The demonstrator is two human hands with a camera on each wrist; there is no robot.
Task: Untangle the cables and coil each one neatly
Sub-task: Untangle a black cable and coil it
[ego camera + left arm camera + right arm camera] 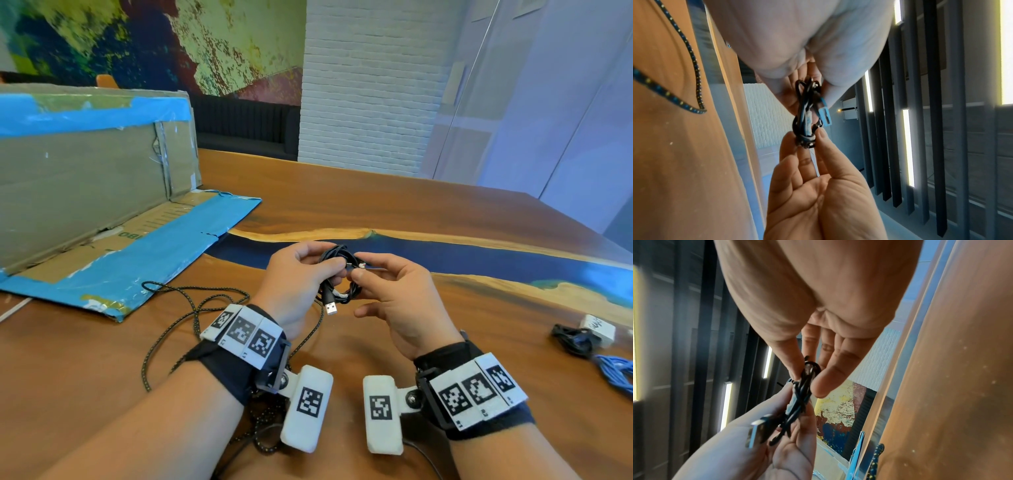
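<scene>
At the centre of the head view, above the brown wooden desk (pixel 394 205), I am holding a small coiled black USB cable (pixel 337 274) between both hands. My left hand (pixel 294 284) is curling its fingers round the bundle's left side, the silver plug (pixel 331 308) hanging below. My right hand (pixel 394 294) is pinching the coil's right edge between thumb and forefinger, its other fingers loosely spread. A long black braided cable with yellow flecks (pixel 171 329) is lying loose at lower left, beside a blue-taped cardboard box (pixel 85 192). At the right edge a coiled black cable (pixel 572 339) and a blue one (pixel 616 370) are resting.
</scene>
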